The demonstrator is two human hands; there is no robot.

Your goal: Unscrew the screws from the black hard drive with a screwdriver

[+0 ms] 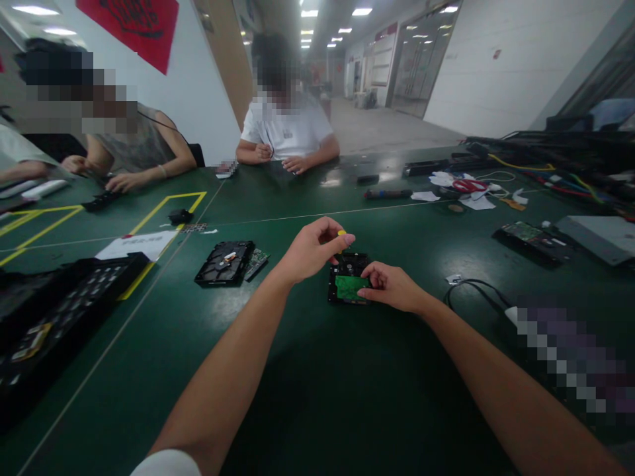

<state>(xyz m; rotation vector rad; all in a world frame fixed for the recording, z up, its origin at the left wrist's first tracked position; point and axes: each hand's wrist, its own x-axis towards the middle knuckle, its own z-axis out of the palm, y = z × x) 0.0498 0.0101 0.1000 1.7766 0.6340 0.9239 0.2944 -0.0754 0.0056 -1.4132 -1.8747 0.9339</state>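
A black hard drive [346, 274] lies on the green table [317, 370] with its green circuit board [350, 287] facing up. My left hand [312, 250] is closed in a pinch just above the drive's far left corner, gripping a tool with a yellow cap [342, 233]; the shaft is hidden by my fingers. My right hand [394, 286] rests on the drive's right edge, fingers curled against the circuit board.
A second, opened hard drive [224, 262] with a loose board [256, 262] lies to the left. A black tray [54, 317] sits at the near left. Cables [471, 291] run at the right, another drive [533, 239] farther right. Two people sit across the table.
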